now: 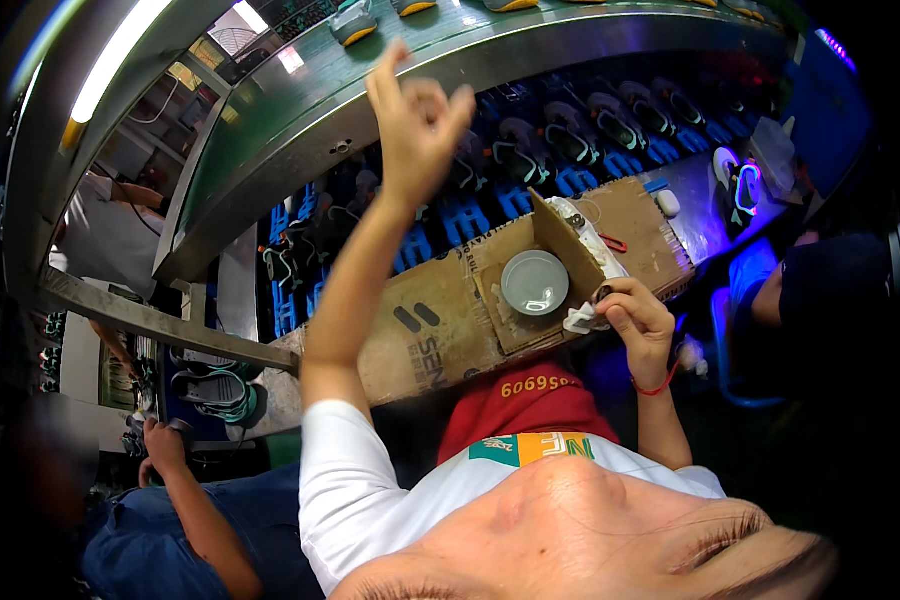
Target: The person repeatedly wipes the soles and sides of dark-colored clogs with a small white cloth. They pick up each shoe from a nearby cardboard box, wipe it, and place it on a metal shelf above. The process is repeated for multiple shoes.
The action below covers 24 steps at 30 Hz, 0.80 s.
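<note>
My left hand point(415, 130) is raised to the lower edge of the green conveyor belt point(280, 100), its fingers apart and slightly blurred; I see nothing in it. Beside the cardboard divider point(560, 235), my right hand point(638, 325) is closed, thumb against fingers, at a crumpled white cloth point(582, 319). A small dark bit shows at those fingertips, too small to name. To the left of this hand, a round grey bowl point(535, 282) of pale liquid sits in a cut-down cardboard box point(490, 290). A long white wrapped item and a red-handled tool point(613, 243) lie behind the divider.
Shoes point(520, 150) stand in a row on blue racks under the belt; more shoes point(352, 22) ride on top. A shoe point(735, 185) glows under violet light at right. A co-worker's arm point(190, 500) is at lower left, near grey-green shoes point(215, 390). Another person sits right.
</note>
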Each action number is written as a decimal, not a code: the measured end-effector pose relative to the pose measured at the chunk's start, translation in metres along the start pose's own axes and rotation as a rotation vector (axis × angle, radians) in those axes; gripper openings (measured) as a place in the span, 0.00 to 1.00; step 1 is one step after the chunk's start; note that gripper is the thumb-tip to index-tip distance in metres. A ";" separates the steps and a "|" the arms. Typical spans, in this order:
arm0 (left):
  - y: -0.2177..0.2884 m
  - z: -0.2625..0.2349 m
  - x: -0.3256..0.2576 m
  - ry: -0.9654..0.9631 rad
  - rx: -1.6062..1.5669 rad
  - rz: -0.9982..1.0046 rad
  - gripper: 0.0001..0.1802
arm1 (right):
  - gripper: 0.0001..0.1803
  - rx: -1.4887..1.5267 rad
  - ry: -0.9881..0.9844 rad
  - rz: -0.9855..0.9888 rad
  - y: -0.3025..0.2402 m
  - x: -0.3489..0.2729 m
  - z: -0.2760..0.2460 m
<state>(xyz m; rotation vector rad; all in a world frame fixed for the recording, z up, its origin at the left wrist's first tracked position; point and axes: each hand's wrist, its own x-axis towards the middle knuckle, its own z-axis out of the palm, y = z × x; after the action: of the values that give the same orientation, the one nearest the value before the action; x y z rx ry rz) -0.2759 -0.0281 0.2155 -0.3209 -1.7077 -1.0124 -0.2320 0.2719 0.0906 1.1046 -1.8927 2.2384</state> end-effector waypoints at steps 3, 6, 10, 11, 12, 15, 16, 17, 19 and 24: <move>0.047 -0.029 -0.109 -0.142 -0.084 -0.272 0.28 | 0.04 -0.050 -0.091 -0.007 0.003 0.000 0.013; 0.083 -0.033 -0.190 0.010 -0.390 -0.570 0.15 | 0.04 -0.150 -0.128 -0.030 0.003 0.003 0.019; 0.127 -0.047 -0.202 -0.142 -0.820 -0.588 0.21 | 0.04 -0.205 -0.096 -0.038 0.008 0.000 0.020; 0.138 -0.046 -0.193 -0.195 -0.934 -0.578 0.26 | 0.04 -0.209 -0.092 -0.031 0.009 -0.001 0.021; 0.150 -0.043 -0.181 -0.244 -1.050 -0.563 0.32 | 0.04 -0.214 -0.089 -0.024 0.008 -0.002 0.023; 0.169 -0.025 -0.165 -0.392 -1.366 -0.463 0.56 | 0.04 -0.247 -0.098 -0.052 0.009 -0.004 0.026; 0.180 -0.018 -0.163 -0.373 -1.542 -0.496 0.58 | 0.05 -0.253 -0.097 -0.060 0.010 -0.005 0.028; 0.184 -0.012 -0.160 -0.374 -1.619 -0.479 0.58 | 0.05 -0.230 -0.095 -0.020 0.012 -0.008 0.030; 0.186 -0.003 -0.156 -0.376 -1.704 -0.444 0.59 | 0.05 -0.210 -0.102 -0.014 0.013 -0.009 0.027; 0.184 0.007 -0.155 -0.366 -1.797 -0.398 0.60 | 0.05 -0.220 -0.127 -0.004 0.010 -0.010 0.026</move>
<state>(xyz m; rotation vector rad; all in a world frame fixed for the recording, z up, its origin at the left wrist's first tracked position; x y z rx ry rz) -0.1002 0.1285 0.1641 -1.3515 -0.6272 -2.7040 -0.2164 0.2511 0.0775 1.2382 -2.1196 1.9402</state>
